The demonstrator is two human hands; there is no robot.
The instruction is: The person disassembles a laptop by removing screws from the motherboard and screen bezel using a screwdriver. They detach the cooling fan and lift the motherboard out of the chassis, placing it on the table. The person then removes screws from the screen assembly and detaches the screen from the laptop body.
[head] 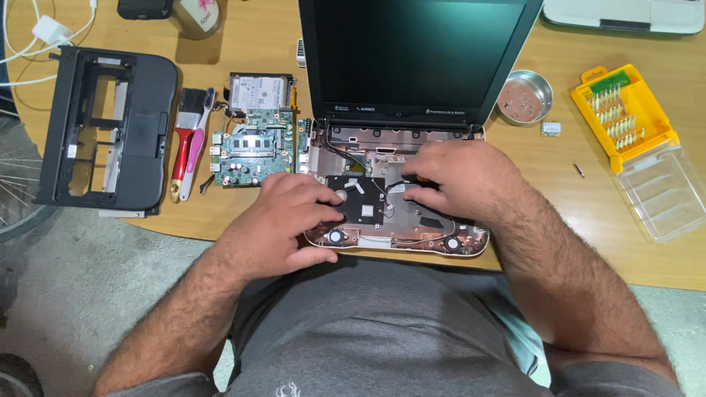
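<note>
An opened small laptop lies in front of me; its stripped base [412, 246] shows wires, a black plate [364, 202] and two small round speakers, and the dark screen [412, 51] stands upright behind. My left hand [283, 220] grips the base's front left corner, fingers on the black plate and thumb under the front edge. My right hand [460, 176] rests over the base's right half, its fingers closed on a small orange-handled tool [421, 179] whose tip is hidden.
To the left of the laptop lie a green circuit board [257, 147], a hard drive [259, 90], a red-handled brush [185, 140] and a black laptop cover [110, 125]. To its right are a metal bowl [524, 95], a yellow bit case [621, 117], its clear lid [662, 191] and a loose bit [579, 170].
</note>
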